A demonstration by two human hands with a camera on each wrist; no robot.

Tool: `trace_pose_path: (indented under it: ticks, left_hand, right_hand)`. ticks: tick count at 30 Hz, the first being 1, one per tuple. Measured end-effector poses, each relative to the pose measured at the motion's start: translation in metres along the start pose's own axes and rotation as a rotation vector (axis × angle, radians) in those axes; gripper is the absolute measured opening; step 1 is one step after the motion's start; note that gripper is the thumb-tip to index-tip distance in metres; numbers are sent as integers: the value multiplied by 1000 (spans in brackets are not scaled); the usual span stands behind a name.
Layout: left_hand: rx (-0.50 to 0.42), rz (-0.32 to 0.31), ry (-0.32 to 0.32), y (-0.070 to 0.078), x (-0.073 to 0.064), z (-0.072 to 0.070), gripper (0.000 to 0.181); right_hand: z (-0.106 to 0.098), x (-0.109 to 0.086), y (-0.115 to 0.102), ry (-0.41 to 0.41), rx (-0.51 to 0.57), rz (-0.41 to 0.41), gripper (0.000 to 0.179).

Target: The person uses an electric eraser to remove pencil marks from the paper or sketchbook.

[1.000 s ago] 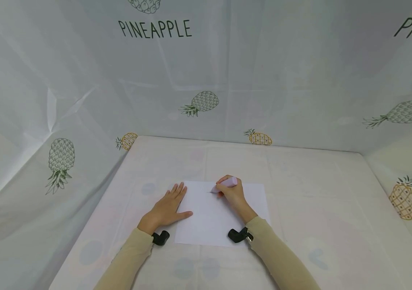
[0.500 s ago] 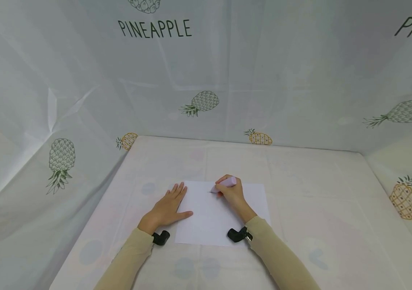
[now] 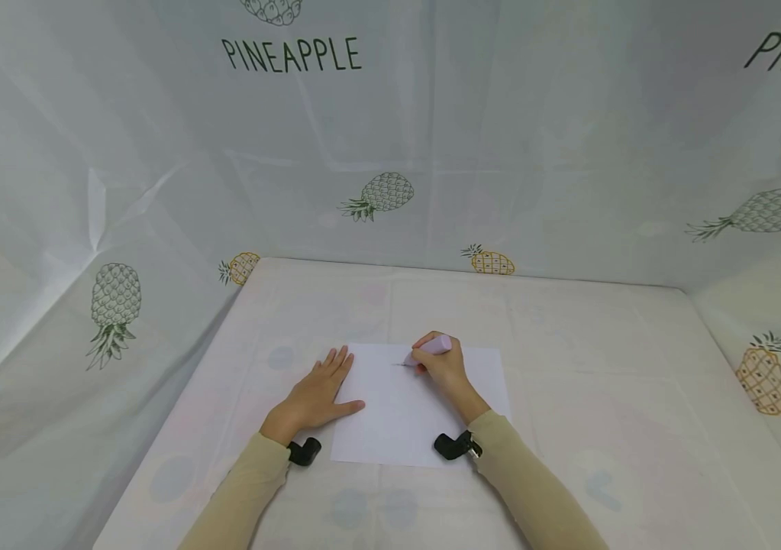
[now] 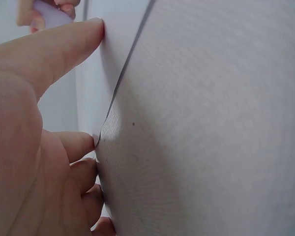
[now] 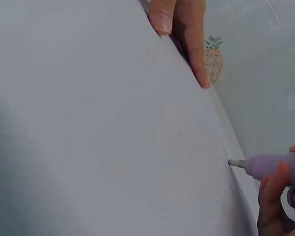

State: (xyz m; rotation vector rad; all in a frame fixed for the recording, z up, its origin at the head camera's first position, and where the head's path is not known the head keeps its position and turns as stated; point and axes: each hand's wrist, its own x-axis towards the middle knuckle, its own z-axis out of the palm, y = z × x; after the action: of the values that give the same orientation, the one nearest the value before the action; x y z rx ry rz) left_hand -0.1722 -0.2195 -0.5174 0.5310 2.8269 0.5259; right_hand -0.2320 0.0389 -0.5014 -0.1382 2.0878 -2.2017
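A sheet of white paper [image 3: 390, 428] lies flat before me. My left hand [image 3: 317, 393] rests on its left edge, fingers straight and thumb spread out over the sheet. Near the paper's top edge my right hand [image 3: 448, 374] pinches a thick lavender marker [image 3: 437, 345]. Seen from the right wrist, the marker [image 5: 275, 168] has a slim grey nib with a dark tip that meets the paper. A short, faint dark line [image 3: 397, 364] runs left from the tip. Part of the marker's barrel is hidden by the fingers.
A pale cloth with faint prints covers the table [image 3: 582, 382]. Behind it and at both sides hangs a white sheet [image 3: 541, 153] printed with pineapples. Black wrist-worn devices sit by the left cuff [image 3: 304, 451] and right cuff [image 3: 454, 446].
My right hand has slid slightly to the right with the marker, and the faint line behind its tip looks a little longer. The left hand and the paper have stayed put.
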Motion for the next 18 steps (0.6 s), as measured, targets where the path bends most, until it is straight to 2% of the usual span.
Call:
trace_pose_path:
  ticks: [6, 13, 18]
  left_hand:
    - [4, 2, 1, 0, 0, 0, 95]
    - [5, -3, -7, -1, 1, 0, 95]
    - [12, -8, -14, -2, 1, 1, 95]
  right_hand:
    - [-5, 1, 1, 7, 8, 29, 6]
    - [-13, 12, 25, 33, 16, 38, 6]
    - [-14, 13, 30, 55, 17, 13, 6]
